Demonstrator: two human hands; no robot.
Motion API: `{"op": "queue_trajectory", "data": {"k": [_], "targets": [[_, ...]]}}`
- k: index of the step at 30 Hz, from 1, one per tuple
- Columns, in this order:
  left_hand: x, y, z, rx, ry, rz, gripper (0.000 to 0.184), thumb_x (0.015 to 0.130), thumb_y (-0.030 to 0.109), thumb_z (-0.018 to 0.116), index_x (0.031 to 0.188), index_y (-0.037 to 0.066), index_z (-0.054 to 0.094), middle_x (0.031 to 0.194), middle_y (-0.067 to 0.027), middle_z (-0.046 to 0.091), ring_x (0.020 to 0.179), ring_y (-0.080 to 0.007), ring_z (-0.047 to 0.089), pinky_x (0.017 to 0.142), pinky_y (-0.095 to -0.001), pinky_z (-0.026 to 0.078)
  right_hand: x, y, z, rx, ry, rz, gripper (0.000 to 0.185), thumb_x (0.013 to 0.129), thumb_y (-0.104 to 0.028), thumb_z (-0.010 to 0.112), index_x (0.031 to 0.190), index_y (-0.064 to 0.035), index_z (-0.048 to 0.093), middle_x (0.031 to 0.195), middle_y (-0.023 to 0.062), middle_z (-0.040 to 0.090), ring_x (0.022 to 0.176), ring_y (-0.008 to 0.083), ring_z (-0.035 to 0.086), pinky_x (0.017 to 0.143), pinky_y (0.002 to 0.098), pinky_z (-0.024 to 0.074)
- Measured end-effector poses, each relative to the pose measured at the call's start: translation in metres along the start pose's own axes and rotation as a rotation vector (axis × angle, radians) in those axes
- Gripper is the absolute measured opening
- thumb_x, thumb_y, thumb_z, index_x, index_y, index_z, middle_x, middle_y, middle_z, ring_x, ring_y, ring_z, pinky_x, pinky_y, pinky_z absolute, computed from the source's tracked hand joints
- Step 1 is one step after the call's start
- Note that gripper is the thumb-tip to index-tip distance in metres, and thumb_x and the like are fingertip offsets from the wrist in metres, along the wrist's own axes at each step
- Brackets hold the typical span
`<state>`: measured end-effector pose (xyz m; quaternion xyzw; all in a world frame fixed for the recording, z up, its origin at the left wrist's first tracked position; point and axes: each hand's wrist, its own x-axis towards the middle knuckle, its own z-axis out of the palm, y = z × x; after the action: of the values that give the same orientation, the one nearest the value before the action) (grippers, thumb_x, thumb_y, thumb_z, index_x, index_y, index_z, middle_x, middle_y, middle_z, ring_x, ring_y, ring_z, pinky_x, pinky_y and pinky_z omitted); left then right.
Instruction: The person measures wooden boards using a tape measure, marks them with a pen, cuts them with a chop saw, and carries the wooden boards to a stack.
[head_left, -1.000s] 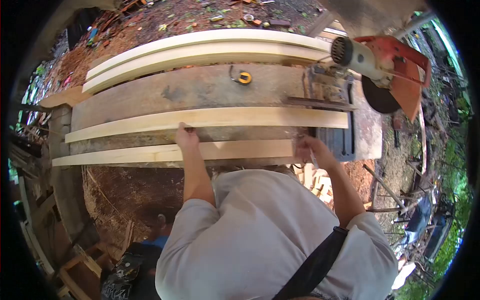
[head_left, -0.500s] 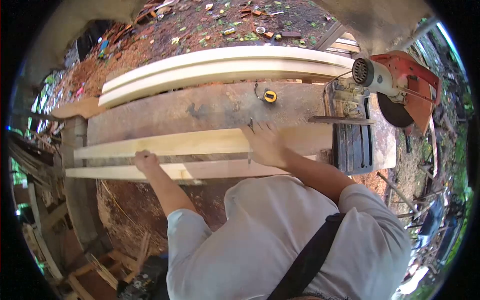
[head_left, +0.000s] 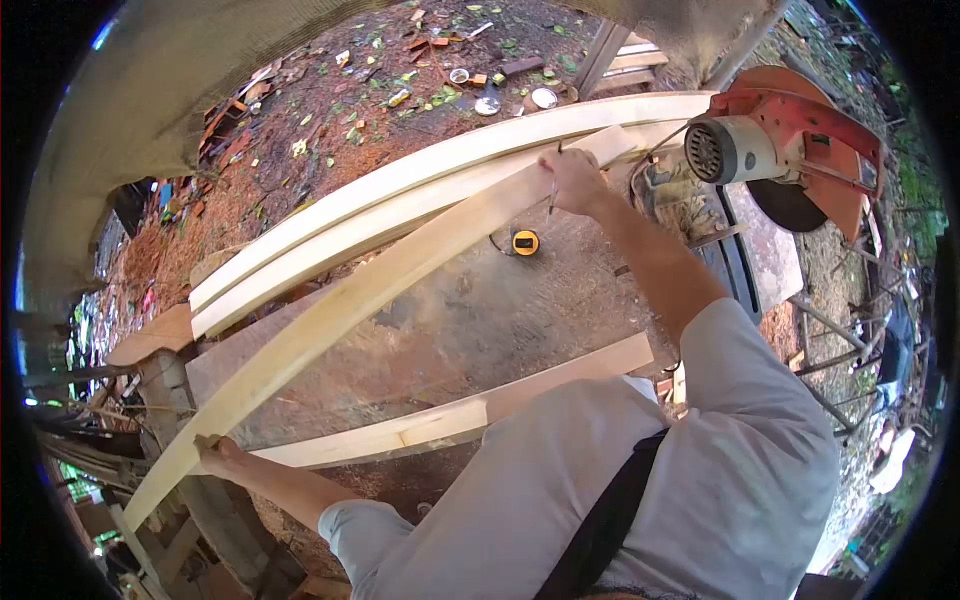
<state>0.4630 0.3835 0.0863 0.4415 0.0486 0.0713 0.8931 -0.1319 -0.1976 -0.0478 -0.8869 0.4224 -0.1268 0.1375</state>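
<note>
A long pale wooden board [head_left: 370, 295] slants across the workbench, raised at an angle, with both hands on it. My left hand [head_left: 218, 456] is closed on its near left end. Near the far right end, my right hand [head_left: 574, 180] is closed on the board's edge. A thin pencil-like stick [head_left: 553, 195] pokes out from between the right fingers. A second board [head_left: 430, 424] lies along the bench's front edge, partly hidden by my body. Below the right hand rests a yellow and black tape measure [head_left: 525, 242].
Two more pale boards [head_left: 330, 240] lie along the bench's back edge. At the right stands a red cut-off saw [head_left: 800, 140] with a dark disc, on a metal base. The worn workbench [head_left: 470, 320] is dusty. Debris and leaves cover the ground [head_left: 330, 120] behind.
The board has been lifted from beside the front board and swung, its right end now over the back boards. My left hand moved left and nearer; my right hand moved away and right.
</note>
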Motion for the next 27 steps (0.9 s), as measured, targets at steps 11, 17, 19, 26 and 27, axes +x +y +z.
{"op": "queue_trajectory", "data": {"k": [11,17,19,26,27], "targets": [[-0.015,-0.258,-0.001,0.368,-0.143,-0.273,0.028,0.097,0.023,0.056,0.114,0.001,0.056,0.108,-0.0075,0.061,0.099,-0.0224,0.054,0.077,-0.0445,0.046,0.014,0.008,0.054,-0.016,-0.089,0.249,0.068,0.077,-0.019,0.069,0.137,-0.0039,0.040,0.144,0.0347,0.040,0.137,0.0596,0.026,0.111,0.0676,0.0214],[-0.130,-0.367,0.082,0.365,-0.030,-0.565,0.005,0.087,0.000,0.060,0.084,0.002,0.058,0.072,-0.0057,0.053,0.060,-0.0193,0.055,0.046,-0.0356,0.045,0.024,-0.006,0.067,0.087,-0.065,0.130,0.067,0.077,-0.021,0.073,0.134,-0.0039,0.044,0.146,0.0343,0.038,0.139,0.0565,0.027,0.111,0.0673,0.0230],[-0.192,-0.368,0.137,0.306,0.111,-0.621,0.022,0.080,-0.016,0.058,0.098,-0.004,0.054,0.087,-0.0121,0.059,0.063,-0.0232,0.061,0.046,-0.0348,0.048,0.034,0.010,0.075,0.029,-0.034,0.118,0.066,0.074,-0.023,0.077,0.131,-0.0037,0.048,0.142,0.0322,0.043,0.133,0.0530,0.036,0.107,0.0659,0.0284],[-0.232,-0.389,0.148,0.661,-0.346,-0.658,0.024,0.089,0.000,0.064,0.109,-0.007,0.052,0.096,-0.0162,0.062,0.076,-0.0257,0.065,0.056,-0.0353,0.054,0.036,0.062,0.083,0.016,-0.018,0.233,0.061,0.075,-0.025,0.079,0.125,-0.0033,0.054,0.138,0.0317,0.046,0.124,0.0508,0.044,0.104,0.0600,0.0349],[-0.229,-0.392,0.149,0.734,-0.310,-0.590,0.024,0.090,0.005,0.065,0.107,-0.006,0.053,0.100,-0.0176,0.061,0.079,-0.0269,0.065,0.063,-0.0379,0.055,0.037,0.058,0.083,0.012,-0.021,0.226,0.061,0.075,-0.025,0.079,0.125,-0.0033,0.054,0.138,0.0317,0.046,0.124,0.0508,0.044,0.104,0.0600,0.0349]]}}
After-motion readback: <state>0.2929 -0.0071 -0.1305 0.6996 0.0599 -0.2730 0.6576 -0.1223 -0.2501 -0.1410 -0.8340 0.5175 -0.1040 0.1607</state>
